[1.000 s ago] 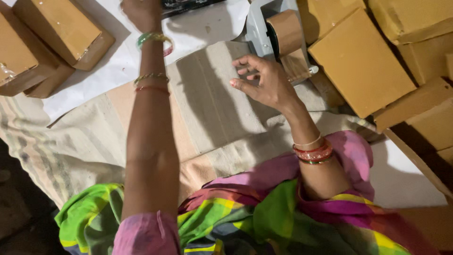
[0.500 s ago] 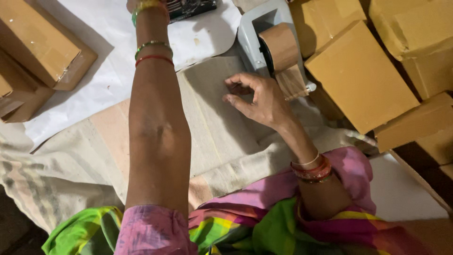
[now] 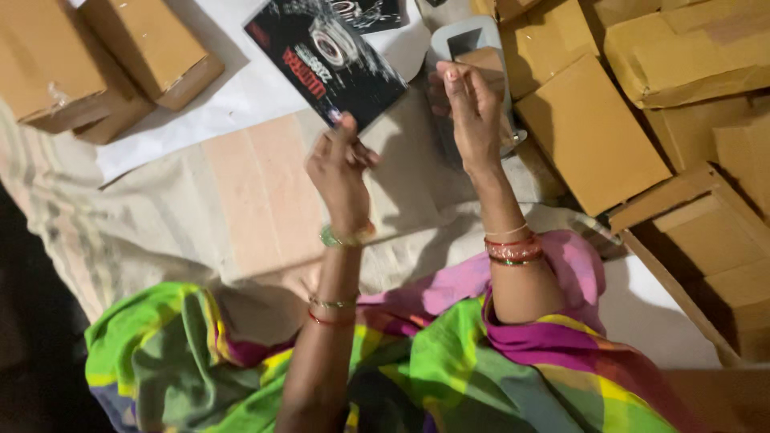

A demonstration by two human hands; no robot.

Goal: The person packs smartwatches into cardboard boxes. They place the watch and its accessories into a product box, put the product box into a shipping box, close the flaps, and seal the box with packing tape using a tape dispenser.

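Observation:
My left hand point(image 3: 341, 164) grips the near corner of a flat black printed box point(image 3: 325, 60) and holds it up over the cloth-covered floor. My right hand point(image 3: 469, 108) is raised beside it, fingers together and pointing up, holding nothing; it sits in front of a grey tape dispenser point(image 3: 465, 40) with a brown tape roll. Bangles ring both wrists.
Brown cardboard boxes are stacked at the right point(image 3: 589, 132) and at the upper left point(image 3: 152, 48). A white sheet point(image 3: 241, 96) lies under the black box. A beige cloth point(image 3: 200, 208) covers the floor ahead. My lap in bright green and pink fabric point(image 3: 449, 361) fills the bottom.
My left arm, stretched far forward before, has pulled back holding the black box. My right hand has lifted off the cloth and moved toward the tape dispenser.

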